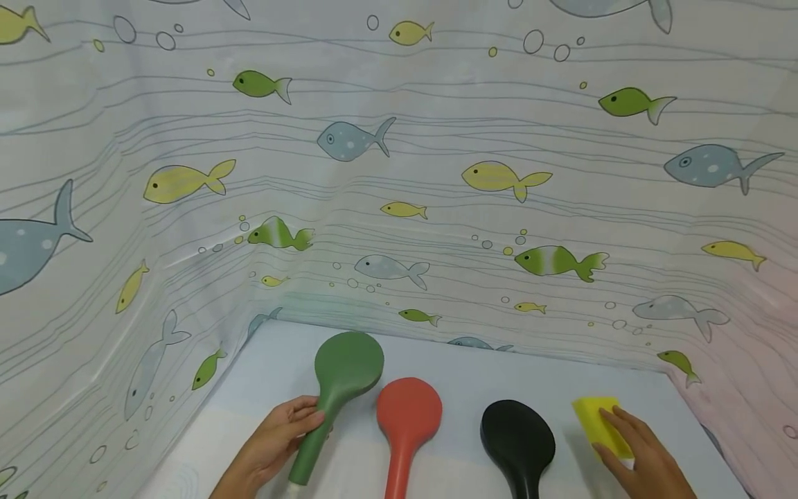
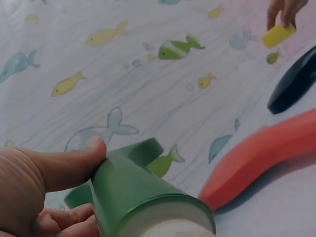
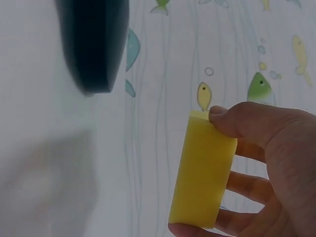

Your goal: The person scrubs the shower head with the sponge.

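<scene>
Three paddle-shaped shower heads lie side by side on the white surface: green (image 1: 339, 388), red (image 1: 406, 423) and black (image 1: 519, 443). My left hand (image 1: 277, 440) grips the green one's handle (image 2: 143, 202), thumb on top and fingers curled under it. The red head (image 2: 261, 160) lies just to its right. My right hand (image 1: 642, 457) holds a yellow sponge (image 1: 600, 421) at the right; in the right wrist view the thumb and fingers pinch the sponge (image 3: 202, 180) by its long sides. The black head (image 3: 94, 44) lies left of the sponge.
A fish-patterned curtain (image 1: 399, 173) walls the surface in at the back, left and right. The white surface (image 1: 461, 374) has bare room behind the heads. Its right edge (image 1: 717, 443) runs close by the sponge.
</scene>
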The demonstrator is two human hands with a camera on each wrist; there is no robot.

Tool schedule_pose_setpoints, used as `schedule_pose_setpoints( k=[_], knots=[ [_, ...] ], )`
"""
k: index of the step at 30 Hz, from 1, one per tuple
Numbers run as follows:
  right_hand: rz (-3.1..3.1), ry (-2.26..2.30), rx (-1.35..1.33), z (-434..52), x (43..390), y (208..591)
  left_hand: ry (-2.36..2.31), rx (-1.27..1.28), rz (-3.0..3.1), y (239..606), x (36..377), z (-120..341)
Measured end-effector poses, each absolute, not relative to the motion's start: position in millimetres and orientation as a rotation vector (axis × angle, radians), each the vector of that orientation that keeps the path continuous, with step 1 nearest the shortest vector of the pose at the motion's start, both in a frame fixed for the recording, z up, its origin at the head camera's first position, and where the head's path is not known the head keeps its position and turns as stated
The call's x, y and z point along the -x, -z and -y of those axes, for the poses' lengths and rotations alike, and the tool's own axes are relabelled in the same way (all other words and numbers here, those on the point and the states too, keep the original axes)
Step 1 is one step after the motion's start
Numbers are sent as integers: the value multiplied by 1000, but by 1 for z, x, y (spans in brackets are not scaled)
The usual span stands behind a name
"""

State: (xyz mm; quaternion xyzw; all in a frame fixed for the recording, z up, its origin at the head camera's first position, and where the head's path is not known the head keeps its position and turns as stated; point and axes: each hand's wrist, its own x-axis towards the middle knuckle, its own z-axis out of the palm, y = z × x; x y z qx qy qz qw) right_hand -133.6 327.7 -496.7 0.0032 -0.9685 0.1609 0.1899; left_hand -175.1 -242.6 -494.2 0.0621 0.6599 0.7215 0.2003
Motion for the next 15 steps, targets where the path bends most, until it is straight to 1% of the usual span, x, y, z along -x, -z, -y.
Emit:
schedule_pose_setpoints(
  k=[8,15],
  knots=[
    [2645,-527,-136,-300,137,471,-2008,-252,-1820,476,188,191],
    [2540,-592,-265,-273,140,447,-2031,-264,-1766,467,193,143]
  ],
)
